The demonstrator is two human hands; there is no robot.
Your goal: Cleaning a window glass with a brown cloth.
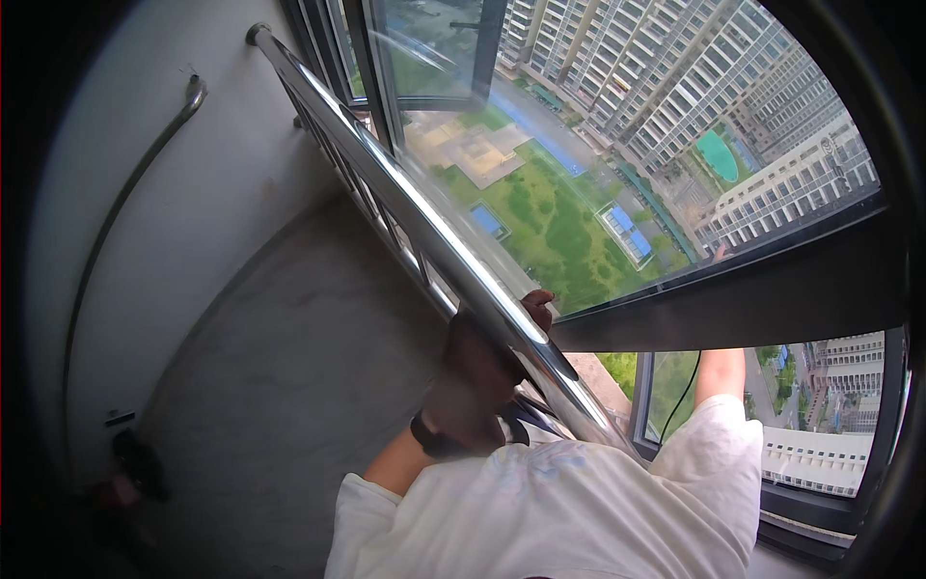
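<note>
My left hand (pixel 488 354), in a dark brown glove with a dark band at its wrist, is closed around the polished metal handrail (pixel 434 224). The gloved fingertips come out on the window side of the rail. My right arm reaches out past the dark window frame (pixel 745 289), and that frame covers most of the forearm. Only a small part of my right hand (pixel 720 251) shows, blurred, just beyond the frame's upper edge, seen against the buildings outside; what it touches cannot be told. A thin black cord (pixel 680 398) hangs beside the right arm.
An opened window sash (pixel 434 54) stands at the top. A pipe (pixel 137 159) runs down the white wall (pixel 239 145) at left. Dark and reddish objects (pixel 137 463) lie on the grey floor (pixel 289 347), lower left. Outside, far below, are a lawn and high-rise buildings.
</note>
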